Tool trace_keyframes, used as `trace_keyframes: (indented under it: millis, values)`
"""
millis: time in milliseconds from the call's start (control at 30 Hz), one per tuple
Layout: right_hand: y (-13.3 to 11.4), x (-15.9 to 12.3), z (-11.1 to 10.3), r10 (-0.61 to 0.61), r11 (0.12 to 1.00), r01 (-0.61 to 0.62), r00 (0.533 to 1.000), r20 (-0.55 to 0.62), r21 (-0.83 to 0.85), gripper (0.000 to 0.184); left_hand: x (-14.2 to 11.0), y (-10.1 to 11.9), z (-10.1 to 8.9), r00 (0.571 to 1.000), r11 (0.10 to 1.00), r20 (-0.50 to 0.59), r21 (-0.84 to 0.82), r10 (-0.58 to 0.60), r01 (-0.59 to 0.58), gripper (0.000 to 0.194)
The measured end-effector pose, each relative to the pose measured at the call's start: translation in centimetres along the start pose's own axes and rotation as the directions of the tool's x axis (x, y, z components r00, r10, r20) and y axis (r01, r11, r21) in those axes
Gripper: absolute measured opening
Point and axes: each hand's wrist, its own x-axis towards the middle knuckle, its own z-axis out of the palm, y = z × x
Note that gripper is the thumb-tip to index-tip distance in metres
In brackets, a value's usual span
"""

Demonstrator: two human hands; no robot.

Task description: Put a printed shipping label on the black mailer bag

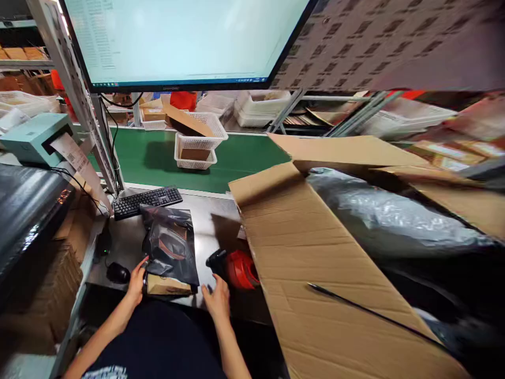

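A black plastic mailing bag (170, 243) lies on the steel desk (215, 223) in front of me, with a brown paper-wrapped item (168, 286) sticking out of its near end. My left hand (137, 281) grips the left near corner of that bag and item. My right hand (216, 300) rests at the desk's near edge, right of the bag, fingers spread, holding nothing. Just beyond it lies a red and black tape dispenser (235, 267).
A keyboard (147, 201) and a mouse (117, 272) lie left of the bag. A large open cardboard box (315, 252) with black plastic inside fills the right. Behind the desk runs a green conveyor (240, 158) carrying white baskets (197, 145). A monitor (185, 37) hangs above; a label printer (35, 138) stands left.
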Motion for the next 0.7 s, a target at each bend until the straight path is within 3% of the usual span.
trace_keyframes:
  millis: [100, 200, 300, 367, 433, 533, 700]
  values:
    - [-0.9, -0.6, 2.2, 0.091, 0.990, -0.106, 0.984, 0.154, 0.089, 0.073, -0.2, -0.5, -1.5, 0.995, 0.987, -0.059, 0.145, 0.083, -0.074, 0.057]
    - [-1.8, -1.3, 3.1, 0.155, 0.985, -0.167, 0.962, 0.224, 0.038, 0.061, -0.9, -1.0, -2.8, 0.990, 0.963, -0.057, 0.245, 0.127, -0.110, 0.059]
    - [-3.0, -1.9, 2.4, 0.173, 0.985, -0.173, 0.957, 0.235, -0.018, 0.046, -2.1, -0.9, -3.2, 0.991, 0.963, -0.075, 0.256, 0.106, -0.084, 0.058]
    - [-4.5, -2.0, 1.1, 0.161, 0.985, -0.170, 0.966, 0.203, 0.027, 0.045, -3.0, 0.5, -2.7, 0.988, 0.968, -0.132, 0.247, 0.083, -0.048, 0.055]
    - [-6.9, -1.8, -0.9, 0.145, 0.979, -0.161, 0.982, 0.122, 0.127, 0.053, -3.7, 3.5, -1.5, 0.983, 0.973, -0.167, 0.227, 0.081, -0.042, 0.051]
    - [-12.1, -0.7, -5.0, 0.095, 0.945, -0.083, 0.995, -0.025, 0.318, 0.059, -4.5, 10.7, 0.7, 0.991, 0.989, -0.115, 0.136, 0.073, -0.058, 0.048]
    - [-21.2, 4.9, -11.4, 0.000, 0.862, 0.104, 0.979, -0.204, 0.497, 0.041, -3.1, 22.7, 5.0, 0.991, 0.992, -0.063, 0.038, -0.115, 0.117, 0.021]
